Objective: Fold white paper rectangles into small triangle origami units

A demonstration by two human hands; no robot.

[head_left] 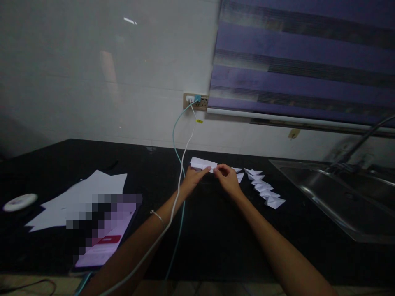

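Observation:
Both my hands meet at the back of a black countertop (216, 230). My left hand (191, 179) pinches a folded white paper piece (201, 164) at its right end. My right hand (227, 177) has its fingers closed on the same piece from the right. Just to the right lies a row of several small folded white paper triangles (264, 190). A thin bracelet (156, 214) circles my left wrist.
White sheets of paper (83, 195) lie at the left, with a lit phone screen (105, 238) over them. A white and a teal cable (180, 144) run from a wall socket (195, 101) down across the counter. A steel sink (345, 197) is at the right; a white round object (19, 202) at the far left.

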